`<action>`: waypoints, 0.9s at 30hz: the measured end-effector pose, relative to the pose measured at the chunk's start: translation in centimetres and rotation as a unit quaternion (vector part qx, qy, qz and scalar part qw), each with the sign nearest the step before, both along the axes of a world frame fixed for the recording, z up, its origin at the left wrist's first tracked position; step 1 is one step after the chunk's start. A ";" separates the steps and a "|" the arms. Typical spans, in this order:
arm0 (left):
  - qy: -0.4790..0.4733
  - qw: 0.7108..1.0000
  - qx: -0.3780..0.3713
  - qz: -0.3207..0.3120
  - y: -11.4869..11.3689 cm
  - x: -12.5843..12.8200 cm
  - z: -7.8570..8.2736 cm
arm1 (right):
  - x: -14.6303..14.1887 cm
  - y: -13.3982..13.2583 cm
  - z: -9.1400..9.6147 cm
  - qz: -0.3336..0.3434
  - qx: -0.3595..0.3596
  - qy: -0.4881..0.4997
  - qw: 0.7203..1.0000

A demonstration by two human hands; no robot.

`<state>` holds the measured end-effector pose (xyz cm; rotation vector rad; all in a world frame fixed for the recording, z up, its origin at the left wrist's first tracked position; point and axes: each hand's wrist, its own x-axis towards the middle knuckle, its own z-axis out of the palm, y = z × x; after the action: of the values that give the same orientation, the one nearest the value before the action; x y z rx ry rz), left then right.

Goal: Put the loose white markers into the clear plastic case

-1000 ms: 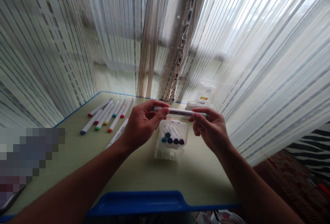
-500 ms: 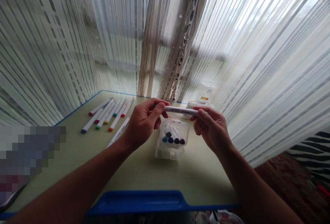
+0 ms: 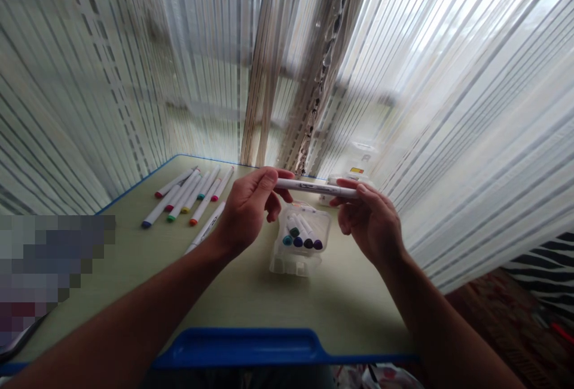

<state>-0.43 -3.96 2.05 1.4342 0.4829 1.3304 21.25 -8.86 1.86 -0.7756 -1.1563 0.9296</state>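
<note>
The white marker (image 3: 314,187) is held level in the air above and slightly beyond the clear plastic case (image 3: 293,265), apart from it; the left hand (image 3: 253,198), up and to the left of the case, pinches one end between thumb and fingers, and the right hand (image 3: 372,213), up and to the right, pinches the other end the same way; over the last second both thumbs have shifted outward along the barrel, the green ends that showed earlier are now covered by the fingers, and the printed side lies more fully in sight, which suggests the marker is being turned or regripped rather than set down; the case itself, standing on the desk (image 3: 350,299), holds white markers with teal, dark green, blue, purple and very dark caps; left of the case and farther back lies a loose spread of markers (image 3: 183,198), with a single printed marker (image 3: 208,226) nearer to it, partly hidden by the left forearm; a second clear case (image 3: 334,186) stands behind and to the right, partly blocked by the right hand; the curtain (image 3: 197,78) hangs beyond them all.
</note>
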 end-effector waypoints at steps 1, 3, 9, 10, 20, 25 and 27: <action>0.000 1.000 -0.001 0.000 0.0 0.0 0.0 | 0.0 0.0 0.0 0.001 -0.001 0.002 1.000; 0.003 1.000 0.002 0.001 0.2 0.0 -0.1 | 0.0 0.0 0.0 0.001 -0.001 0.004 1.000; 0.016 0.999 0.029 0.000 0.6 0.1 -0.4 | -0.2 0.0 0.0 -0.020 0.006 -0.012 1.000; 0.018 0.999 0.032 0.002 0.6 0.1 -0.4 | -0.2 0.0 -0.1 -0.022 0.005 -0.018 1.000; 0.044 0.998 0.049 0.004 0.1 0.0 -0.5 | -0.3 -0.1 -0.1 -0.033 0.001 -0.030 0.999; 0.081 0.995 0.059 0.029 0.1 -0.2 -0.6 | -0.5 -0.1 -0.1 -0.041 0.002 -0.030 0.999; 0.079 0.995 0.059 0.027 0.0 -0.1 -0.5 | -0.5 -0.1 -0.1 -0.045 0.000 -0.032 0.998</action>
<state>-0.57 -3.99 1.54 1.6434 0.5580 1.3120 20.73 -8.92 1.78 -0.8546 -1.1677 0.8354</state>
